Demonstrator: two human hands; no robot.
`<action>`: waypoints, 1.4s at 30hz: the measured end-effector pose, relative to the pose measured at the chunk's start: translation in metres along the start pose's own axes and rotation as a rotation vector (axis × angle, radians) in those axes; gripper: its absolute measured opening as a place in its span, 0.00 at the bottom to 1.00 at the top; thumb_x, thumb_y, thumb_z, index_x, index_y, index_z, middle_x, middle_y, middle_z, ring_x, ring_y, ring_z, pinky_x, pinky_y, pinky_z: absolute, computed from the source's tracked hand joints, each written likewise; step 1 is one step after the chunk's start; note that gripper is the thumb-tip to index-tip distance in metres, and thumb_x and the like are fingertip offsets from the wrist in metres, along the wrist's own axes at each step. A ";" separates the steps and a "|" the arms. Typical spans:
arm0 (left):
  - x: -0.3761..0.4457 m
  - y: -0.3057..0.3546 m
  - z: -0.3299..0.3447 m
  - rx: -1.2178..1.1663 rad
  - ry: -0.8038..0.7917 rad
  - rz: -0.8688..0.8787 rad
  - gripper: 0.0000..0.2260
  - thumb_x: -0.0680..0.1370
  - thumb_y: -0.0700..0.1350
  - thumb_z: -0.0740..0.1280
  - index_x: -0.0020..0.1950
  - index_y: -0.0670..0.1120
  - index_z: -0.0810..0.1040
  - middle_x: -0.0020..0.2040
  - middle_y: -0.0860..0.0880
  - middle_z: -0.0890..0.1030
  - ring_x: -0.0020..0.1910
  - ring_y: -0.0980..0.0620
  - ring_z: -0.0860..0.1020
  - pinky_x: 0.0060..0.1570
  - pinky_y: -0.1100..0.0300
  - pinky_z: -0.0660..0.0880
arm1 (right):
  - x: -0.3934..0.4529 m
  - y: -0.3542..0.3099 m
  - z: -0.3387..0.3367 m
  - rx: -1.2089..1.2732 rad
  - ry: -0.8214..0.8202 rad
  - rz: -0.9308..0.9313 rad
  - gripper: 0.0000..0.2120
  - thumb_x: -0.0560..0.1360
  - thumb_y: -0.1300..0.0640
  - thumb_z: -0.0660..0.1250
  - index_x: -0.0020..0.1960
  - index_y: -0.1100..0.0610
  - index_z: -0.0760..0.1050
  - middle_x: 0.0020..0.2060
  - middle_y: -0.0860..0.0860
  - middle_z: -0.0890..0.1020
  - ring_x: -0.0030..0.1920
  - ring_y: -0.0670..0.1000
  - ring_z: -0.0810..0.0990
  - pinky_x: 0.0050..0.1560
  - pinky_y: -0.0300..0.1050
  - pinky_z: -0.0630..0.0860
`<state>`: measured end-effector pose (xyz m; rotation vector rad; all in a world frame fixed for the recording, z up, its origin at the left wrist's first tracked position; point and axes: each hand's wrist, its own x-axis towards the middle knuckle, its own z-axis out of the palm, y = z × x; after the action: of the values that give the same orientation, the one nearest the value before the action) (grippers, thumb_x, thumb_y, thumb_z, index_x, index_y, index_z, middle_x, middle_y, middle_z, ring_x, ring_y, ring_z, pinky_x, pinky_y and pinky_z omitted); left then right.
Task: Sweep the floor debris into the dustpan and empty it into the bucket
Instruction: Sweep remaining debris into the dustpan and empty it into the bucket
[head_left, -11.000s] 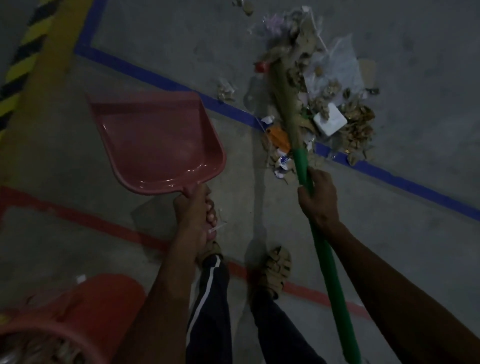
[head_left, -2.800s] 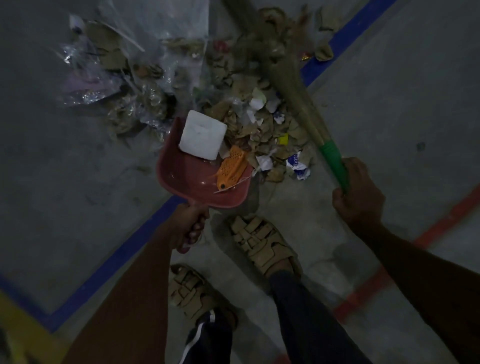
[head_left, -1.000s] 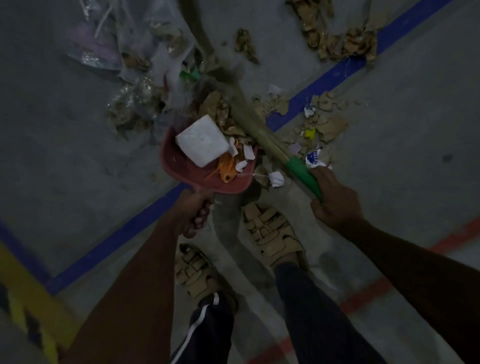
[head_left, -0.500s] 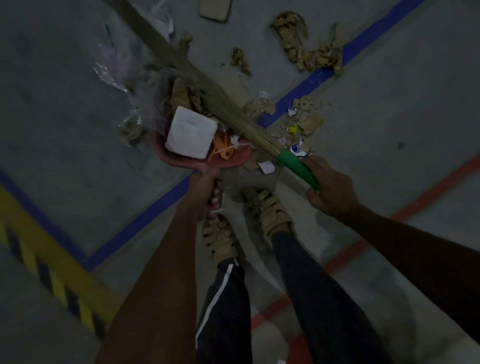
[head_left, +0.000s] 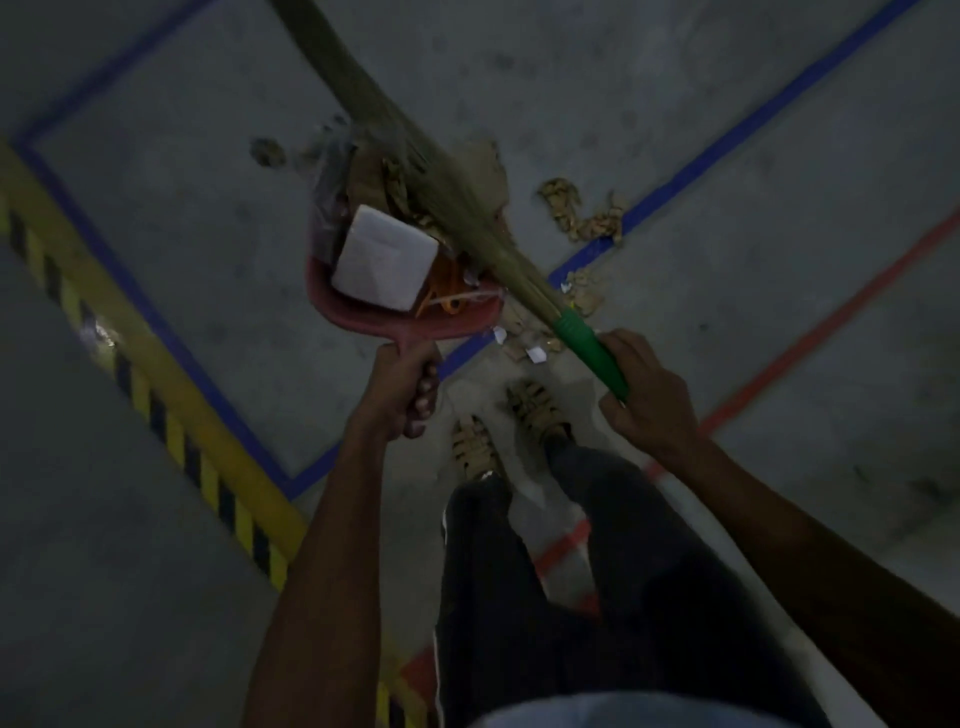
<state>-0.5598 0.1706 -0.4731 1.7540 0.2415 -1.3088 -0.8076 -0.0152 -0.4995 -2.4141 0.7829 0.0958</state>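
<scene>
Underfoot, the concrete floor (head_left: 182, 218) carries a yellow-and-black hazard stripe (head_left: 171, 410), blue tape lines (head_left: 691, 171) and a red line (head_left: 831, 322). Next in size, the broom (head_left: 441, 192) lies diagonally across the red dustpan (head_left: 363, 317), its bristles covering the pan's mouth. Right hand (head_left: 649, 400) grip is wrapped round the green handle; left hand (head_left: 405, 389) grip is curled round the dustpan handle. Inside sit a white block (head_left: 384, 260) and orange scrap (head_left: 447, 291). Loose debris (head_left: 582, 218) remains on the blue tape, beyond the sandals (head_left: 535, 410).

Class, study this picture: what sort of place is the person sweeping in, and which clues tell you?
Probably a warehouse or factory floor: bare concrete floor, marked with blue line tape and a yellow-and-black hazard stripe.
</scene>
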 end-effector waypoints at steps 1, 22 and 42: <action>-0.020 0.005 -0.007 -0.007 -0.005 0.023 0.14 0.71 0.41 0.65 0.29 0.46 0.64 0.24 0.46 0.59 0.20 0.52 0.58 0.29 0.55 0.53 | -0.011 -0.017 -0.012 0.009 0.014 0.001 0.34 0.67 0.49 0.60 0.73 0.54 0.66 0.69 0.51 0.69 0.50 0.58 0.81 0.37 0.46 0.78; -0.246 0.001 -0.058 -0.476 0.137 0.157 0.17 0.78 0.39 0.61 0.30 0.46 0.62 0.23 0.48 0.59 0.18 0.52 0.57 0.25 0.64 0.55 | -0.028 -0.165 -0.158 -0.072 -0.084 -0.515 0.34 0.67 0.55 0.66 0.74 0.51 0.67 0.69 0.49 0.68 0.46 0.56 0.78 0.33 0.38 0.69; -0.349 -0.109 0.167 -1.278 0.771 0.200 0.15 0.78 0.41 0.60 0.31 0.46 0.63 0.21 0.51 0.61 0.16 0.54 0.58 0.20 0.68 0.57 | 0.010 -0.148 -0.195 -0.104 -0.660 -1.308 0.36 0.68 0.61 0.73 0.74 0.54 0.67 0.70 0.53 0.70 0.57 0.56 0.77 0.43 0.44 0.75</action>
<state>-0.8844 0.2264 -0.2431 0.9810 1.0314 -0.0874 -0.7383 -0.0326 -0.2651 -2.2780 -1.1066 0.3662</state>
